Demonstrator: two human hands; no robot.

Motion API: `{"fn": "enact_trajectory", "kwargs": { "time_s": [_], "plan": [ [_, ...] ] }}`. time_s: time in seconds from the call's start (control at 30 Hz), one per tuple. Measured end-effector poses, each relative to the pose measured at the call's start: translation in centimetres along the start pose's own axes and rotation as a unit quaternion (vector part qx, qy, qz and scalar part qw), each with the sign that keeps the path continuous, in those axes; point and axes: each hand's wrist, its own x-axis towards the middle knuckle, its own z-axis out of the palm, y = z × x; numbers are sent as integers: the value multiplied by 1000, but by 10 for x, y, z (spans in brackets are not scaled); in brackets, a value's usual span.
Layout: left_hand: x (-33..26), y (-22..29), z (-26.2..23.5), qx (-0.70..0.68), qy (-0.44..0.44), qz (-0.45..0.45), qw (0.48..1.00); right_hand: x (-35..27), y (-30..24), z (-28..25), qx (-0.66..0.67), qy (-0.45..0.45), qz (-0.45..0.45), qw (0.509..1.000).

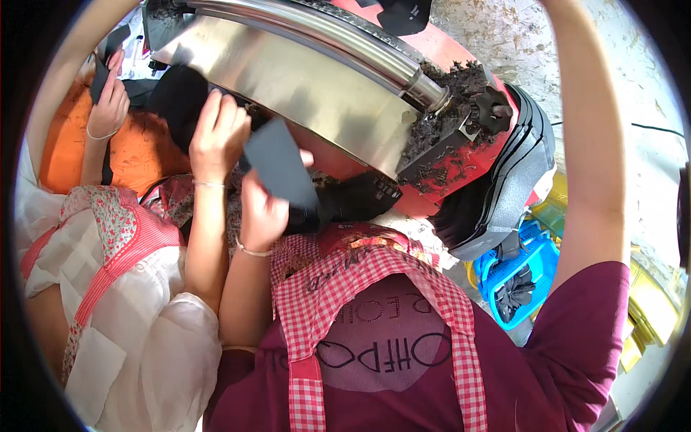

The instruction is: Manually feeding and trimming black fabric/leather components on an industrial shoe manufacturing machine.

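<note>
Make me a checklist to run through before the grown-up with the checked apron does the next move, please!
1. Left hand has a grip on the dark grey piece: ok.
2. Right hand can be seen: not ok; the right forearm runs out of the top of the picture.
3. Co-worker's nearer hand is well away from the left hand: not ok; the two look close together.
4. Machine is free of scraps: not ok; dark scraps lie around its knob.
5. Machine is switched off: cannot tell.
6. Blue basket is standing upright: cannot tell for sure; it looks tilted, but the lens bends things.
</note>
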Motion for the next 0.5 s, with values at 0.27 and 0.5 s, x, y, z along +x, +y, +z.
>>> {"fn": "enact_trajectory", "kwargs": {
  "time_s": [0.27, 0.5],
  "plan": [
    [63, 14, 2, 324, 32, 42, 945, -38, -1, 117, -27, -266, -69, 961],
    [106, -3, 13, 359, 12, 151, 921, -33, -11, 125, 7, -424, -67, 903]
  ]
}}
